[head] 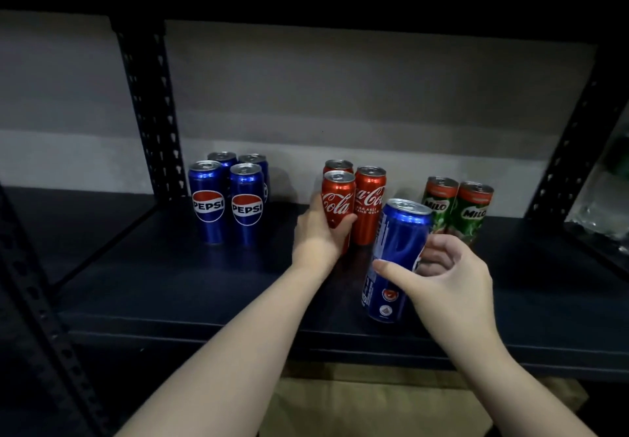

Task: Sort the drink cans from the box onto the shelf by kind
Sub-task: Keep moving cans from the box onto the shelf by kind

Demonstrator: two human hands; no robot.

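Observation:
On the dark shelf (170, 276) stand several blue Pepsi cans (226, 198) at the left, three red Coca-Cola cans in the middle and two green Milo cans (457, 208) at the right. My left hand (318, 229) grips the front red Coca-Cola can (337, 198), which stands beside another Coca-Cola can (369, 203). My right hand (449, 281) holds a blue Pepsi can (396, 249), tilted slightly, in front of the Coca-Cola and Milo groups near the shelf's front edge.
Black perforated uprights stand at the back left (151, 113), front left (41, 303) and right (575, 150). An upper shelf hangs dark overhead. A brown cardboard box (357, 406) lies below the shelf's front edge. Clear plastic wrapping (602, 205) lies at the far right.

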